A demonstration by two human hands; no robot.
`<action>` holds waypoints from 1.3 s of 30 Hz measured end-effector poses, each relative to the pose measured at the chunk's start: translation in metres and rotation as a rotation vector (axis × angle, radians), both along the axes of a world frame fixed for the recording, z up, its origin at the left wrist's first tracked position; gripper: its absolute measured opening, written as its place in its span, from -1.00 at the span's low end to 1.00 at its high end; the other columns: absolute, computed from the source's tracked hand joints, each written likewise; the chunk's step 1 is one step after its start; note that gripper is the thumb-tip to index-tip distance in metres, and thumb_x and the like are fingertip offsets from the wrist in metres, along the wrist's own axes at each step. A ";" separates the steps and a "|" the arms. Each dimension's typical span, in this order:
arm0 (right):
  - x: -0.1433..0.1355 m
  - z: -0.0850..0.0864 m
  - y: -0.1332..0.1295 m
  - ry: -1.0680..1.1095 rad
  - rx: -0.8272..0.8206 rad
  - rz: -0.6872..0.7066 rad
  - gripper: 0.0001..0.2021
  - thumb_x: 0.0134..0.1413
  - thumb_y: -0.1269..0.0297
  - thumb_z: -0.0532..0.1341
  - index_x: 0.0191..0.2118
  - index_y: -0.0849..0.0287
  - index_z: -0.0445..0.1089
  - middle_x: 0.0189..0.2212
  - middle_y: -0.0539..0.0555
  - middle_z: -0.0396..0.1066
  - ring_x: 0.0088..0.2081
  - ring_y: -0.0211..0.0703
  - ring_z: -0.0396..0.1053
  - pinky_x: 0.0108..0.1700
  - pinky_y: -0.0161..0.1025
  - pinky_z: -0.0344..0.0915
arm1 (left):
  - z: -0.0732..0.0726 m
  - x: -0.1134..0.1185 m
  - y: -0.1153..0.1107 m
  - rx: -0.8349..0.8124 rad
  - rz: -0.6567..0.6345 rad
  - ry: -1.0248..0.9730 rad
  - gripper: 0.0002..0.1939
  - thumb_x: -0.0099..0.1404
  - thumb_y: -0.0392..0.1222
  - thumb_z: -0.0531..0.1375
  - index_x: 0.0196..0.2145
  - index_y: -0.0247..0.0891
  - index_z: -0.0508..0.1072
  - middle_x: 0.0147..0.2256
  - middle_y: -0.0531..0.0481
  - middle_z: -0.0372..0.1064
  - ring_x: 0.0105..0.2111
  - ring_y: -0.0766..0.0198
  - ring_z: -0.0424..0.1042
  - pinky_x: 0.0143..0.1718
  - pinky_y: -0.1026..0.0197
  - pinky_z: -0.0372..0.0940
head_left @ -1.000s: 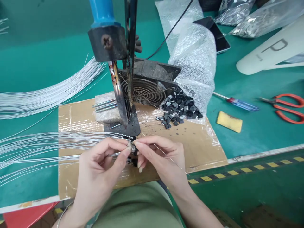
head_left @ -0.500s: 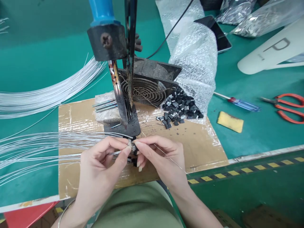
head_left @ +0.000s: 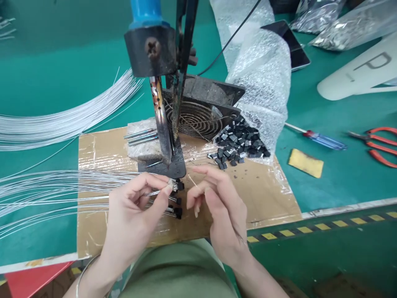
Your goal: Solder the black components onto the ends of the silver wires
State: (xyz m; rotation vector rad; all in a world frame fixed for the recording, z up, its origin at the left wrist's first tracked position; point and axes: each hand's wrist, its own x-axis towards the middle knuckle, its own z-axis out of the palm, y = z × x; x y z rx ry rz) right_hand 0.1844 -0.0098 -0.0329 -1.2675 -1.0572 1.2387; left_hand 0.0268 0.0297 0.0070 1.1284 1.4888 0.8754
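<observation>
My left hand pinches a small pale piece between thumb and forefinger; its exact kind is too small to make out. White wires run in from the left behind this hand and end in small black connectors on the cardboard. My right hand is a little to the right, fingers loosely curled, with a thin solder wire sticking out between them. Just above the hands, a soldering iron with a blue handle is fixed pointing down, its tip over a dark metal plate.
A round-grilled fan stands behind the iron. Black connector housings are heaped beside bubble wrap. On the right lie a screwdriver, a yellow sponge and red-handled pliers. More white wires lie at left.
My right hand has drawn back to the right from my left fingertips, its fingers loosening. My left hand keeps its pinch. The whole view has shifted slightly.
</observation>
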 end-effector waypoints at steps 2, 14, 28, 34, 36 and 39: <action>0.000 0.001 0.001 -0.040 0.026 -0.012 -0.73 0.52 0.31 0.03 0.18 -0.07 0.32 -0.47 -0.13 0.43 -0.46 -0.23 0.29 -0.32 -0.26 0.26 | 0.000 -0.001 0.002 0.010 -0.004 0.012 -0.91 0.25 -0.33 0.39 -0.41 -0.22 0.62 -0.30 -0.01 0.66 -0.28 0.27 0.62 -0.25 0.36 0.47; 0.000 0.008 0.012 -0.052 0.125 -0.031 -0.82 0.36 0.43 0.25 -0.32 0.08 0.38 -0.05 0.08 0.51 0.01 -0.09 0.47 0.10 -0.13 0.37 | 0.003 -0.002 0.011 0.047 0.019 0.021 -0.89 0.23 -0.35 0.39 -0.43 -0.20 0.61 -0.34 0.05 0.65 -0.33 0.34 0.60 -0.32 0.42 0.43; -0.002 0.014 0.025 0.068 0.015 -0.025 -0.80 0.27 0.44 0.32 -0.38 0.06 0.40 -0.01 0.11 0.68 0.05 0.03 0.63 0.19 0.01 0.51 | 0.006 -0.003 0.019 0.070 0.071 0.042 -0.89 0.19 -0.34 0.41 -0.45 -0.20 0.61 -0.37 0.04 0.63 -0.40 0.33 0.56 -0.43 0.40 0.39; -0.003 0.016 0.029 0.096 0.002 -0.033 -0.80 0.26 0.46 0.32 -0.38 0.06 0.39 0.00 0.09 0.69 0.06 0.00 0.63 0.19 -0.03 0.52 | 0.006 -0.002 0.022 0.091 0.067 0.039 -0.84 0.19 -0.38 0.40 -0.47 -0.16 0.61 -0.40 0.14 0.61 -0.42 0.43 0.55 -0.41 0.49 0.37; -0.003 0.017 0.030 0.091 0.010 -0.033 -0.79 0.26 0.47 0.31 -0.38 0.06 0.40 -0.01 0.06 0.69 0.06 -0.03 0.63 0.20 -0.06 0.51 | 0.006 -0.002 0.024 0.088 0.070 0.029 -0.84 0.19 -0.39 0.40 -0.46 -0.15 0.62 -0.41 0.15 0.60 -0.42 0.44 0.55 -0.40 0.50 0.37; -0.004 0.018 0.032 0.082 0.019 -0.039 -0.78 0.27 0.46 0.32 -0.39 0.06 0.40 -0.02 0.05 0.69 0.06 -0.04 0.63 0.20 -0.07 0.51 | 0.008 -0.003 0.025 0.080 0.078 0.020 -0.85 0.20 -0.38 0.41 -0.45 -0.15 0.62 -0.40 0.15 0.61 -0.42 0.44 0.54 -0.40 0.49 0.37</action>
